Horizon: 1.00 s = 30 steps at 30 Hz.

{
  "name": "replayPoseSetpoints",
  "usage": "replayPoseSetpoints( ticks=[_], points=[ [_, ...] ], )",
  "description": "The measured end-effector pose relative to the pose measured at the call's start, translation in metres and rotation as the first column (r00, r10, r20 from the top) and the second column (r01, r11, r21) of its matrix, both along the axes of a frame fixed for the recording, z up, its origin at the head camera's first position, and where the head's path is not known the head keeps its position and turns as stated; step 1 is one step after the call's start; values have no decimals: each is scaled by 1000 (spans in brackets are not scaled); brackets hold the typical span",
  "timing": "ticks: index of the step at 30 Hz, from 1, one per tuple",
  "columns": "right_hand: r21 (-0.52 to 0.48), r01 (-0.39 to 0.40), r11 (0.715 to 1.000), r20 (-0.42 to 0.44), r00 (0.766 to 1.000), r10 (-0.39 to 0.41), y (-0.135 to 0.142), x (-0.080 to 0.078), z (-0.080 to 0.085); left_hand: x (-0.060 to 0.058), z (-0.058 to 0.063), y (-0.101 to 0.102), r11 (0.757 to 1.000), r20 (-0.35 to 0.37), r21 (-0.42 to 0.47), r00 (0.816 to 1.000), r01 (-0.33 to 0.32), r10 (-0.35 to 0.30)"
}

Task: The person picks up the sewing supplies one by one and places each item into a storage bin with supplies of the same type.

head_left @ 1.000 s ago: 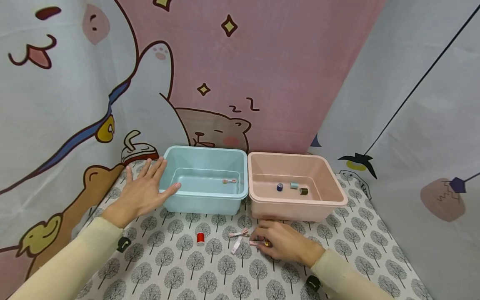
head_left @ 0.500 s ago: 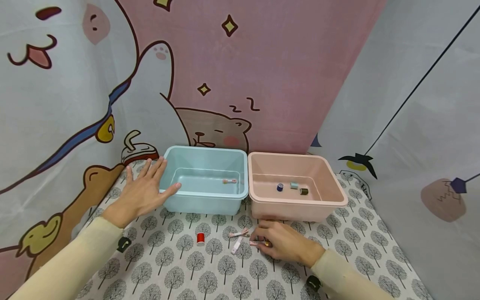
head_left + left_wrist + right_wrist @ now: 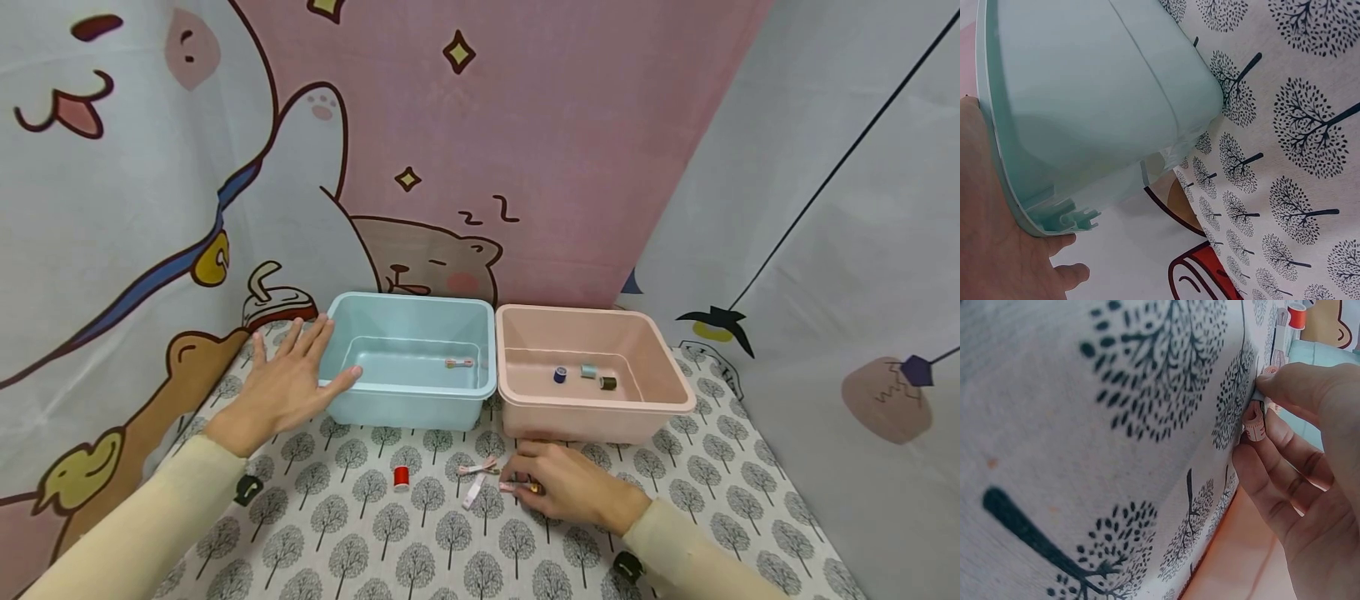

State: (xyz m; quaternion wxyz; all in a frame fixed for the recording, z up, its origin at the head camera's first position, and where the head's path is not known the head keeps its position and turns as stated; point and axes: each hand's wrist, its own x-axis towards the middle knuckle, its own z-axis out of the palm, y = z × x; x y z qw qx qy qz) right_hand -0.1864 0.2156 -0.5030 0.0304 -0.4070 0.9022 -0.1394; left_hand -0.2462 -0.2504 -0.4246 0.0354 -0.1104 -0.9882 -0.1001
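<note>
My right hand [image 3: 566, 487] pinches a small folded tape measure [image 3: 1255, 428] between thumb and fingers, low at the cloth in front of the pink bin. It is a pale strip with reddish printed marks, partly hidden by the fingers. Just left of this hand lie two more thin pale-pink strips [image 3: 474, 490], one crossing close to the other. A red thread spool [image 3: 401, 477] stands farther left. My left hand [image 3: 288, 383], fingers straight and spread, rests on the left rim of the light-blue bin [image 3: 412, 408].
Beside the blue bin stands the pink bin [image 3: 592, 423], holding a blue spool [image 3: 560, 375], a light-teal spool [image 3: 588, 371] and a dark-green spool [image 3: 607, 383]. Another small folded strip [image 3: 459, 363] lies inside the blue bin. Tree-print cloth [image 3: 352, 533] covers the table; printed curtains hang behind.
</note>
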Motion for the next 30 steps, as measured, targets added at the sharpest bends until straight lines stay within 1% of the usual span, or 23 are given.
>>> replayPoseSetpoints(
  ticks=[10, 17, 25, 30],
  points=[
    [-16, -12, 1000, -30, 999, 12, -2, 1, 8, 0, 1, 0, 1000, 4, 7, 1000, 3, -3],
    [-44, -33, 998, -76, 997, 30, -3, 1, 14, 0, 0, 0, 1000, 1, 4, 1000, 3, -3],
    [-49, -49, 998, -130, 991, 42, -6, 2, 26, 0, 0, 0, 1000, 0, 6, 1000, 3, -3],
    [-68, -85, 994, -178, 981, 72, -8, 0, 36, 1, 1, 0, 1000, -3, 5, 1000, 3, -3]
  ],
)
